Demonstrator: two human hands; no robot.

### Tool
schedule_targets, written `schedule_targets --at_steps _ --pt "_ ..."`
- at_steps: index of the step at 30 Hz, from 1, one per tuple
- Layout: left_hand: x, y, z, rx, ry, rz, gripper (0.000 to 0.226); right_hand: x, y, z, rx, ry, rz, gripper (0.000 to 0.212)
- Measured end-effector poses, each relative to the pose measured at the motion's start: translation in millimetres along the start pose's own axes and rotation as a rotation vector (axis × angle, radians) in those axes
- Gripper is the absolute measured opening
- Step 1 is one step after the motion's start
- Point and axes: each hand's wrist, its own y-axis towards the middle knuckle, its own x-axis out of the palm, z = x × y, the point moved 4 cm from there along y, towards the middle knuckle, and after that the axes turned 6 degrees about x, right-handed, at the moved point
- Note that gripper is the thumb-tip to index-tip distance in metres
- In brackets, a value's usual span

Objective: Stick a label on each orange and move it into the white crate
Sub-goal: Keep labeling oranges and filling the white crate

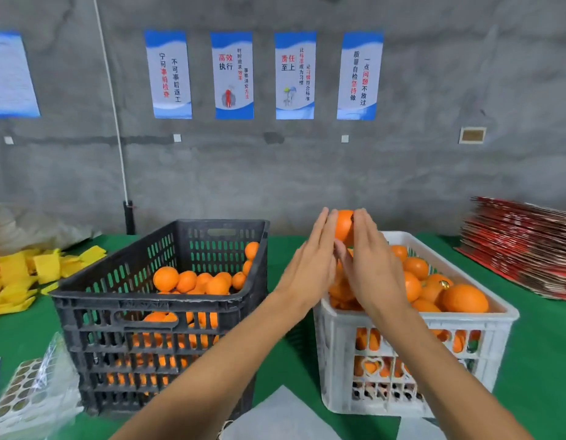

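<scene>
- Nearest the viewer, at the lower left, a sheet of round labels point(18, 395) lies in clear wrap on the green table point(535, 360).
- Two bare forearms reach forward from the bottom edge, converging above the near-left corner of the white crate point(338, 354).
- The left hand point(310, 265) and right hand point(375, 265) face each other with fingers straight, an orange point(344, 225) pressed between their fingertips — held up in the air, not curled around.
- A small dark mark shows on the orange's right side; whether it is a label cannot be told.
- The step appears to be the transfer: the orange hangs over the white crate, already heaped with oranges.
- The next move likely calls for lowering it gently onto the pile — a drop could send it rolling.
- To the left, beyond, the black crate point(116, 296) holds the remaining oranges.
</scene>
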Motion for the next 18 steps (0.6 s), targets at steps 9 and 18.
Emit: schedule_targets --at_steps 9,18 --pt "2 51 -63 -0.159 0.297 -0.278 0.064 27 16 3 -0.158 -0.277 -0.124 0.063" --pt "-65 -42 -226 -0.626 0.440 -0.777 0.058 94 20 -134 -0.271 0.204 -0.449 0.050"
